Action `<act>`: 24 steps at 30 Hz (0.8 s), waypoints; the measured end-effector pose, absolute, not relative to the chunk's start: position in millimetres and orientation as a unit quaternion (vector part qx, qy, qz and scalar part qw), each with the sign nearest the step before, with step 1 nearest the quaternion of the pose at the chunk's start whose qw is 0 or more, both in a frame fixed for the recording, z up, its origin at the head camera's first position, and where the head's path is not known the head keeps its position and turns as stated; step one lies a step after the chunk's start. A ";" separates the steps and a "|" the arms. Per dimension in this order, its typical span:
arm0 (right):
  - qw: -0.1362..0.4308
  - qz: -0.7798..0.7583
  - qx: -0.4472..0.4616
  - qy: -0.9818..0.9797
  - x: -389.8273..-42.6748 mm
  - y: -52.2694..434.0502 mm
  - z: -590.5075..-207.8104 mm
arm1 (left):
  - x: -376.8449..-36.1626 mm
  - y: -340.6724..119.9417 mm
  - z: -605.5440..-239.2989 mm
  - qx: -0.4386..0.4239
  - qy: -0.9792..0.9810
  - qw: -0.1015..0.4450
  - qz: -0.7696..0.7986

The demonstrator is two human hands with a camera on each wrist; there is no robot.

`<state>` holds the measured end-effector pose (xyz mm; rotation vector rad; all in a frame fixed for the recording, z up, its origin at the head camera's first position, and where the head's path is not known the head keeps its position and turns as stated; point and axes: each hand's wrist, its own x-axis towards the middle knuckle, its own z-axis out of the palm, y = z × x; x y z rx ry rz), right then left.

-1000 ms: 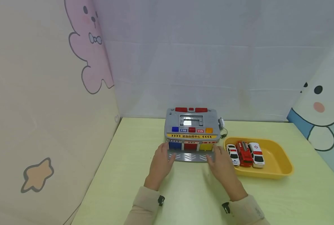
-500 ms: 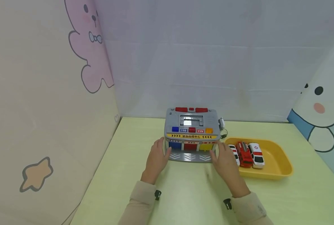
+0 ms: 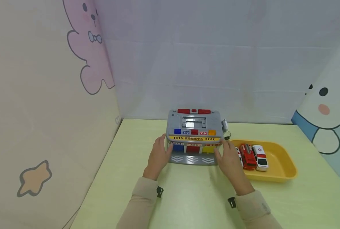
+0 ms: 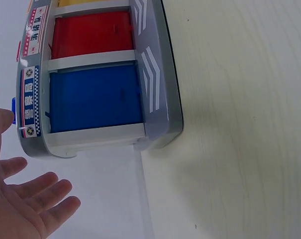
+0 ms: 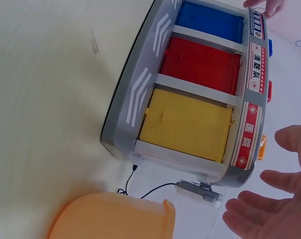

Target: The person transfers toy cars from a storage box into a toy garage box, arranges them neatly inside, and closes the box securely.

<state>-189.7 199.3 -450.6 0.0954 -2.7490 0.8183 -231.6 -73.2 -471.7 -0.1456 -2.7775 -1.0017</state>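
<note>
Grey toy garage (image 3: 194,136) flanked (fingers straight) by left hand (image 3: 157,155) and right hand (image 3: 229,158).

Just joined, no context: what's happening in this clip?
A person has both hands at a grey toy garage on a pale green table. The left hand and right hand flank its sides, fingers straight, no grip. Its blue, red and yellow doors are shut. Three toy cars sit in a yellow tray to the right.

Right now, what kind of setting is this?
Probably a child's play corner or a staged toy tabletop: a toy rescue station on a pale green table, a yellow tray of toy cars, and cartoon-animal wall panels around it.
</note>
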 end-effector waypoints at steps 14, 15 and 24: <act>0.133 0.305 0.026 -0.943 -200.4 198.6 -445.8 | -249.4 -71.3 -468.1 -0.030 -0.923 0.063 -0.378; 0.130 0.308 0.023 -0.942 -201.4 198.5 -444.7 | -250.4 -71.2 -468.3 -0.031 -0.921 0.061 -0.385; 0.124 0.331 0.005 -0.935 -212.1 198.8 -441.3 | -256.8 -71.9 -470.6 -0.035 -0.901 0.043 -0.430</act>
